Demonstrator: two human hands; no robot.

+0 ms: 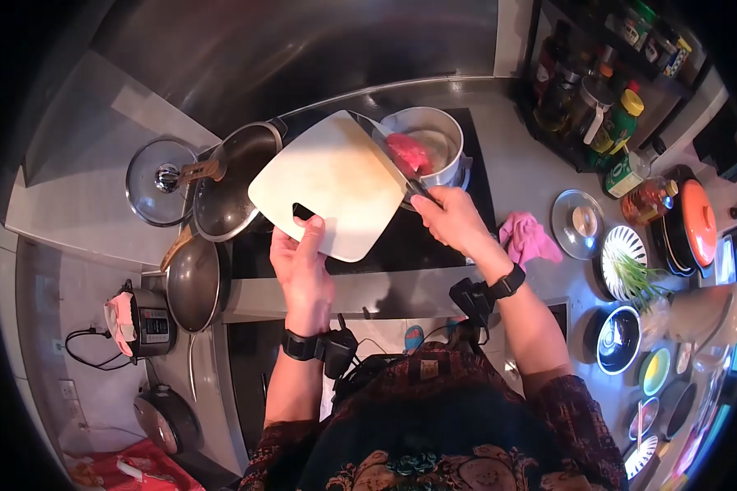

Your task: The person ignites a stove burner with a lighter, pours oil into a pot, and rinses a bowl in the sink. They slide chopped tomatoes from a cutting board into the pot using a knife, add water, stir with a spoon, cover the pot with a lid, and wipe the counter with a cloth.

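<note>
My left hand (301, 266) grips a white cutting board (332, 184) near its handle hole, the thumb lying over the face. The board is held over the stove, its right edge at a light metal pot (454, 131). In my right hand (454, 219) is a kitchen knife (378, 146), fingers wrapped around its dark handle, the blade along the board's right edge. A piece of red meat (407, 152) shows just beyond the blade, over the pot's opening. Pale liquid is visible inside the pot.
Left of the board are a wok (237, 164), a glass lid (151, 192) and a frying pan (196, 282). A pink cloth (528, 237) and another glass lid (577, 233) lie on the right counter, beside a striped bowl (618, 258) with green stalks. Bottles (618, 123) stand back right.
</note>
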